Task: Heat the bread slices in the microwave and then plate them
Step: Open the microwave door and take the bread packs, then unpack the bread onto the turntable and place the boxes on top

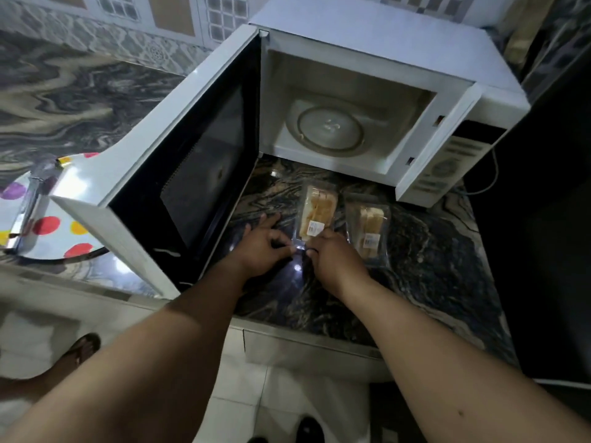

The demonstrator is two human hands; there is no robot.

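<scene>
Bread slices are still sealed in two clear plastic packs lying on the dark marbled worktop [431,251], just in front of the open microwave [383,59], so the task looks barely begun. Far left, a plate with coloured dots [48,225] sits on the worktop, partly hidden behind the microwave door [179,161], which is swung wide open. The left hand [260,247] pinches the near corner of the left pack [316,215] between thumb and fingertips, other fingers spread on the worktop. The right hand [335,254] grips the same near edge from the other side, fingers curled over the plastic; both seem to be working the pack open. Just beside it to the right lies the second pack [369,225], untouched. Inside the microwave, the glass turntable [329,129] holds nothing. Still to do, by this view: open the packs, load the bread, heat it, move it to the plate
</scene>
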